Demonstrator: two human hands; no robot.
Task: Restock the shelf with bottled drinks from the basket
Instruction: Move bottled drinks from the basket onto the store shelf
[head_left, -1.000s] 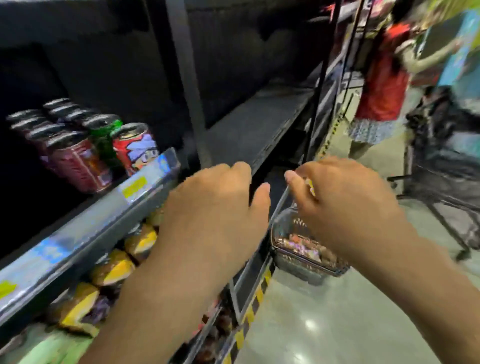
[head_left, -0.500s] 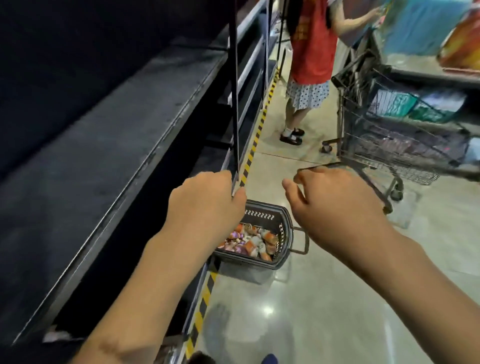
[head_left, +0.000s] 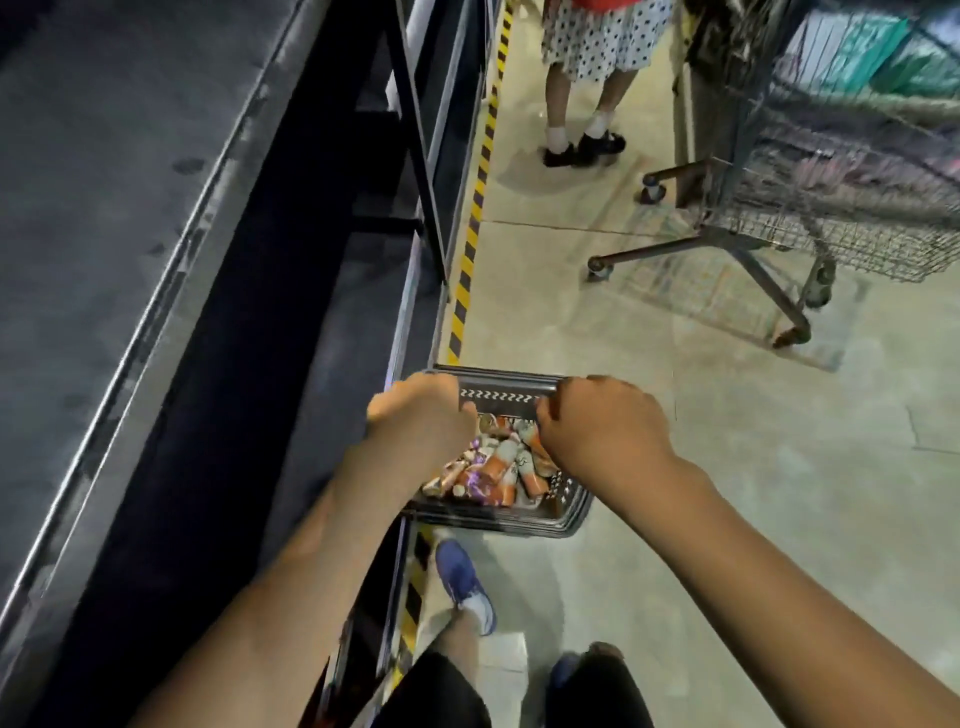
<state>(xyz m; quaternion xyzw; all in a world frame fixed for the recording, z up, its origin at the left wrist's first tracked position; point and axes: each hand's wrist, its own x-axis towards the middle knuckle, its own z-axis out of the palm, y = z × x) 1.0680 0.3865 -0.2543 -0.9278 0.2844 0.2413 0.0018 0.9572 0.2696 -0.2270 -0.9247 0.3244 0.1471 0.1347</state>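
Left grip & right grip lowered from shelf lvl to basket, set on floor beside it. Fingers curled over bottles inside; hold on anything can't be told. Pick judged next, nothing restocked yet

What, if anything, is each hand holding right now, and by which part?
It cannot be told: the left hand and right hand are over the basket of bottles, but their curled fingers are hidden from view.

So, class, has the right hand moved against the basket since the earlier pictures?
Yes. The right hand has dropped toward the basket: earlier it hovered clear of the rim, now it covers the basket's right side, over the bottles.
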